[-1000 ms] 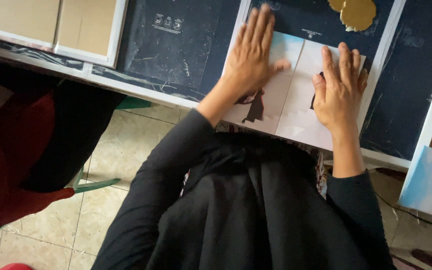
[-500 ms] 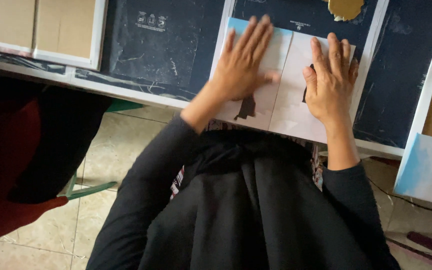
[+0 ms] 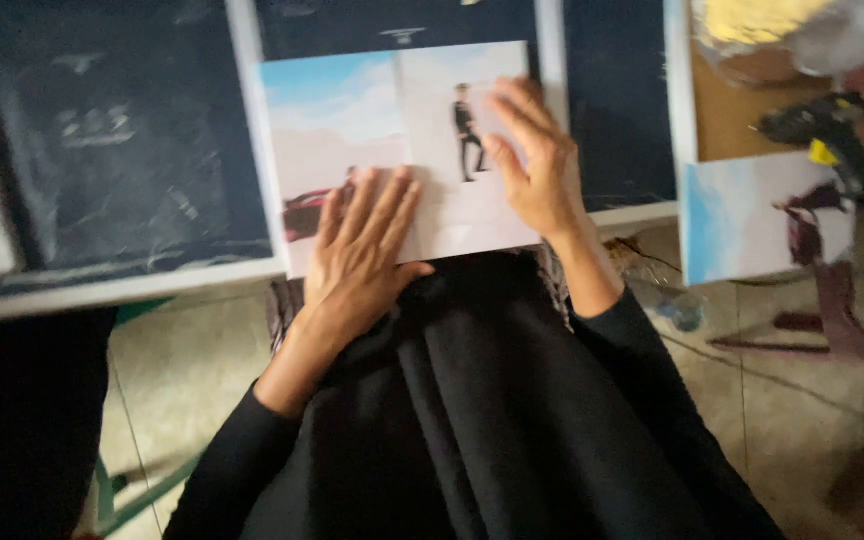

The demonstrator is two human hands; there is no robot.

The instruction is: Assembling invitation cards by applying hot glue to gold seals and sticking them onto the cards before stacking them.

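Two hands remain flat on the folded printed card, fingers spread, gripping nothing. Since the earlier frames the left hand has slid down to the card's near edge; the right hand presses beside the printed standing figure. The card now overhangs the near edge of the dark surface. Reads as smoothing along the fold.

Folded picture sheet lies flat at the table's near edge, crease running down its middle: blue sky and a red car on its left half, a dark standing figure on its right.
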